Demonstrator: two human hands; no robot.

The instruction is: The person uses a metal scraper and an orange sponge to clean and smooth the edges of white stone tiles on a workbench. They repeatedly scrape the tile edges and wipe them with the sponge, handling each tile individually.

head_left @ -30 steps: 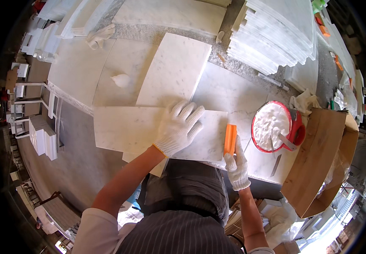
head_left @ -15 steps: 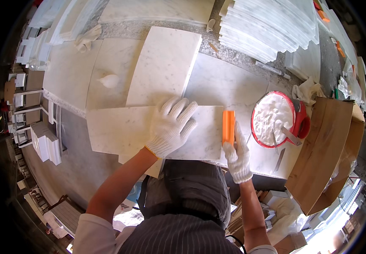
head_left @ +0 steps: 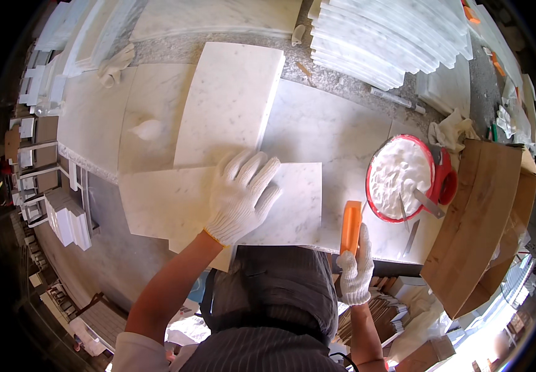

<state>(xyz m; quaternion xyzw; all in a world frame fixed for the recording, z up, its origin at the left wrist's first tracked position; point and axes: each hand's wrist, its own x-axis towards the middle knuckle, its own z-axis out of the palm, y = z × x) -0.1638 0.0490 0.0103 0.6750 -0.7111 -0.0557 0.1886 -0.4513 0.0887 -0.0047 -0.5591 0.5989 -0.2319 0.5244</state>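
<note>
A long white marble tile (head_left: 286, 204) lies crosswise at the near edge of the worktable. My left hand (head_left: 243, 195), in a white knit glove, rests flat on its top with the fingers spread. In my gloved right hand (head_left: 357, 273) is an orange block-shaped hand tool (head_left: 351, 226), held upright between thumb and fingers. The tool is apart from the tile's right end, with a gap of table between them. A second marble tile (head_left: 230, 99) extends away from me beyond the first one, and another (head_left: 224, 259) juts out partly hidden below it.
Right of my right hand stands a red-rimmed bucket (head_left: 401, 177) of white paste with metal blades in it. A cardboard box (head_left: 472, 217) stands at the far right. Stacked marble tiles (head_left: 385, 43) are at the back. A glove (head_left: 116, 65) and a white lump (head_left: 147, 129) lie left.
My right hand has moved the orange tool toward me and slightly right, off the tile's right end. My left hand stays on the tile. The whole view has shifted slightly.
</note>
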